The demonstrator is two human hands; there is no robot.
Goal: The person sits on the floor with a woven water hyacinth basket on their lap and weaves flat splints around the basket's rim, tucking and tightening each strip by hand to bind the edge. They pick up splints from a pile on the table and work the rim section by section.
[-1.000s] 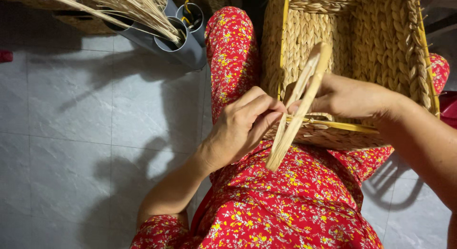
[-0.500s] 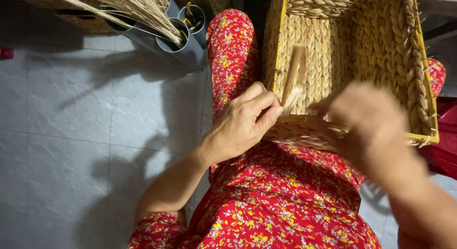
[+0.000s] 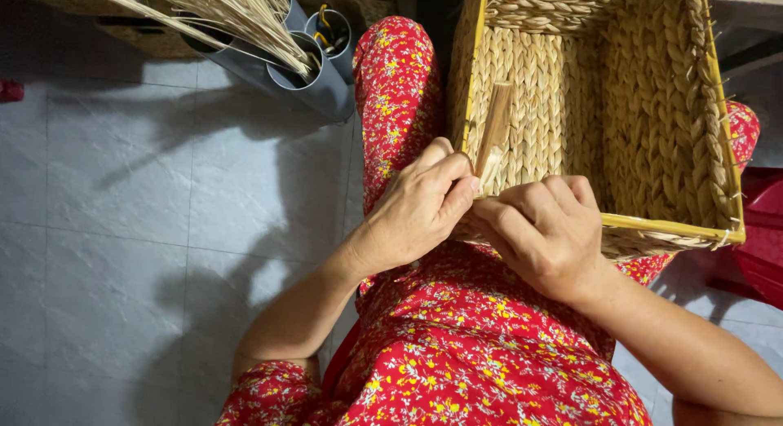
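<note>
A rectangular basket of braided pale straw with a yellow rim (image 3: 665, 227) rests on the lap of a person in red flowered clothing (image 3: 489, 353), its open mouth facing up toward the camera. The left hand (image 3: 416, 210) lies against the basket's near left corner, its grip pressed together on a flat strip of pale straw (image 3: 493, 132) that stands up along the inner wall. The right hand (image 3: 546, 230) sits just beside it at the near rim, fingers curled tight, though what they pinch is hidden. On the grey tiled floor (image 3: 122, 198), toward its far edge, grey tubes (image 3: 314, 75) hold a bundle of thin dry straw stalks (image 3: 236, 14).
</note>
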